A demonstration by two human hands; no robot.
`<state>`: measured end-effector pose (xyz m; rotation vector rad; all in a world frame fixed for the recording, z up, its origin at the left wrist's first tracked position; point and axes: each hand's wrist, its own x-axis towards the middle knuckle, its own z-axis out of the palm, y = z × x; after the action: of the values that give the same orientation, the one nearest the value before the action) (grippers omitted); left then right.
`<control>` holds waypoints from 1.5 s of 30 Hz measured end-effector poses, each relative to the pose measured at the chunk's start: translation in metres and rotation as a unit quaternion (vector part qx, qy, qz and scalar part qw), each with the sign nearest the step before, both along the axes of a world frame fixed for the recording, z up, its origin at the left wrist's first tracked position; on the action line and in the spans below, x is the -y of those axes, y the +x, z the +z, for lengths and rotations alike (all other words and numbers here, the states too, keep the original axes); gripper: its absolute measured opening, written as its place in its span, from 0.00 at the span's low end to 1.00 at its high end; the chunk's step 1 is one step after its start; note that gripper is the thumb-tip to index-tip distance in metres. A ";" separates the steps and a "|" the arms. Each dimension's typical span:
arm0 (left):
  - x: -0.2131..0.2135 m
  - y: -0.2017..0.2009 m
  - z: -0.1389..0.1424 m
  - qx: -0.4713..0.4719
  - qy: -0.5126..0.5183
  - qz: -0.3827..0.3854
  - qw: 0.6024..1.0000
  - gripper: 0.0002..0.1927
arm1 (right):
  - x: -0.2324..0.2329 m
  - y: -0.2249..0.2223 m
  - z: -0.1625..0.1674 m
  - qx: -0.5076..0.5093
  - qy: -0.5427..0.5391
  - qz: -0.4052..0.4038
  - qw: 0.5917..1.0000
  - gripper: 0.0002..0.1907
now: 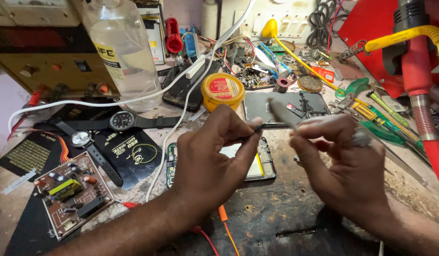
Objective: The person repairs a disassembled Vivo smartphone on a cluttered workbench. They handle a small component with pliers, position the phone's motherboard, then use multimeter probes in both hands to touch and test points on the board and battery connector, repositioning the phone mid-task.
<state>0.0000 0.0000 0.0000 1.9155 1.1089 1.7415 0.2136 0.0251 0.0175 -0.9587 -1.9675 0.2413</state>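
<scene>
My left hand [214,156] hovers over an opened phone [264,163] that lies on the worn bench, its thumb and fingers pinched on a small dark part [258,127]. My right hand [345,163] is just to the right, holding a thin metal tool, likely tweezers [283,114], whose blurred tip points up and left toward that part. A ring shows on one right finger. Behind the hands lies a detached phone back panel [285,106] with small pieces on it.
A yellow round tin [222,90] and a clear plastic bottle [122,47] stand behind. Two wristwatches [122,121] and a bare circuit board [72,194] lie at left. Screwdrivers and tweezers [380,123] lie at right, beside a red hot-air tool [416,71]. A white cable [181,95] crosses the bench.
</scene>
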 end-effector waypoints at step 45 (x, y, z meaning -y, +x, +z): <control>0.017 0.006 0.006 0.210 -0.266 -0.231 0.912 0.11 | 0.002 0.030 0.000 0.015 -0.057 0.106 0.993 0.10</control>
<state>0.0058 -0.0174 0.0056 1.2560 0.7747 1.3186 0.2439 0.0231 0.0177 -0.8288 -2.1026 0.4664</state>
